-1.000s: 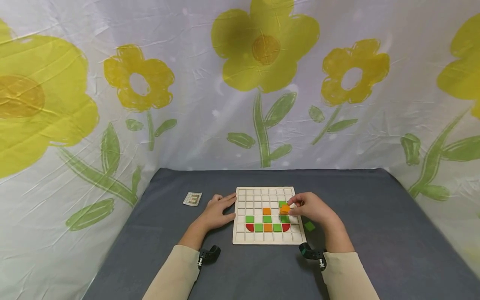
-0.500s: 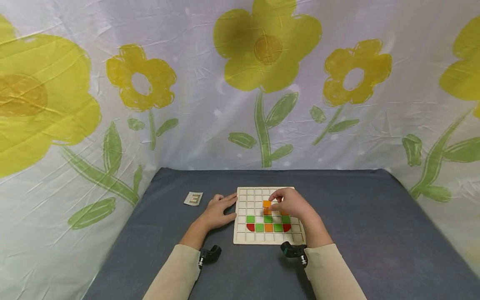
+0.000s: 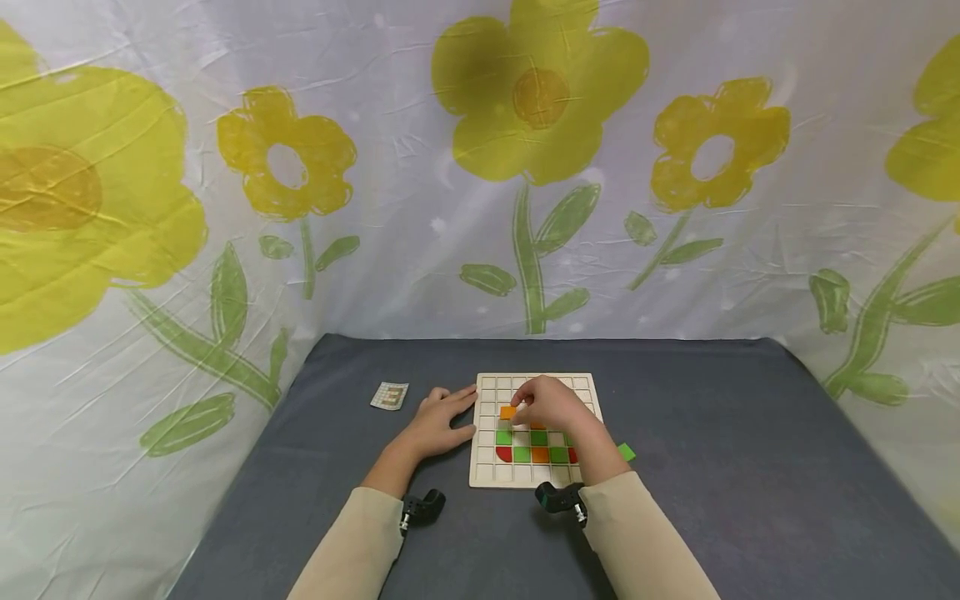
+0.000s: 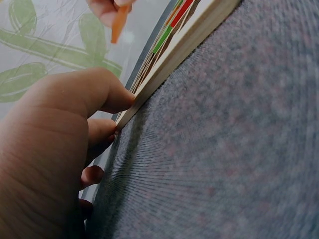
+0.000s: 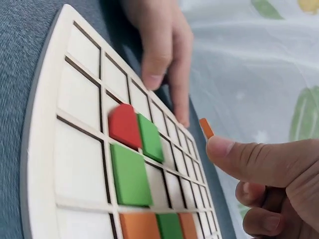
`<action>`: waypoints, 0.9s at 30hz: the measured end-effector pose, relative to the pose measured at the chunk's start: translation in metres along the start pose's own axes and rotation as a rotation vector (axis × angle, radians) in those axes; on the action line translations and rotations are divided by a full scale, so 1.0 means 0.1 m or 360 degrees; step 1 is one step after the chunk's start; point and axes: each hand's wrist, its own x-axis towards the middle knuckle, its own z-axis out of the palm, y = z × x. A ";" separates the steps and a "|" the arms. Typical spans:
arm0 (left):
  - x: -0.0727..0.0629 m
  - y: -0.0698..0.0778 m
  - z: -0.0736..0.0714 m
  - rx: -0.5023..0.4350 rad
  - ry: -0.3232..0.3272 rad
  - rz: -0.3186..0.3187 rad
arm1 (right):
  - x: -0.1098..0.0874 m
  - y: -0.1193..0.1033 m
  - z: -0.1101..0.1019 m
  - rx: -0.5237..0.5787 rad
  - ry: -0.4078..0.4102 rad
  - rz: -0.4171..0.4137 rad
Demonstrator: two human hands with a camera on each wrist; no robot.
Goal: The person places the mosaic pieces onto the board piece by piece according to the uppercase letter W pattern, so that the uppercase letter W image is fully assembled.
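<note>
A pale wooden grid board (image 3: 483,476) lies on the dark cloth, several coloured tiles set in its squares. My left hand (image 3: 435,427) rests at the board's left edge, thumb and fingers extended against the rim. Over the left-middle squares, my right hand (image 3: 553,405) pinches an orange square tile (image 3: 507,412); the right wrist view shows that tile edge-on, raised above the board. Below it in the grid sit a green tile (image 3: 503,437) and a red rounded-corner tile (image 3: 503,454). My right hand and forearm hide part of the board's right side.
A small printed card (image 3: 389,396) with a grid pattern lies left of the board. One loose green tile (image 3: 626,452) is on the cloth, just right of my right forearm. A flower-printed white curtain (image 3: 420,275) stands behind the table.
My right hand has carried the orange tile leftward across the board, from the right side to the left-middle squares. The left hand stays at the board's edge.
</note>
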 end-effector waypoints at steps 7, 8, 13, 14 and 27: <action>0.01 -0.01 0.00 0.0005 0.0008 0.0005 | 0.12 -0.01 0.12 -0.0048 -0.0076 0.0089; 0.01 -0.01 0.00 0.0002 0.0009 0.0008 | 0.13 -0.01 0.13 -0.0062 -0.0080 0.0103; 0.00 0.00 -0.01 -0.0014 0.0005 0.0008 | 0.15 -0.02 0.15 -0.0152 -0.0095 0.0130; 0.00 0.00 -0.01 -0.0014 0.0003 0.0007 | 0.15 -0.01 0.16 -0.0169 -0.0095 0.0130; -0.01 0.00 -0.01 -0.0004 0.0002 0.0016 | 0.14 -0.02 0.21 -0.0414 -0.0006 0.0061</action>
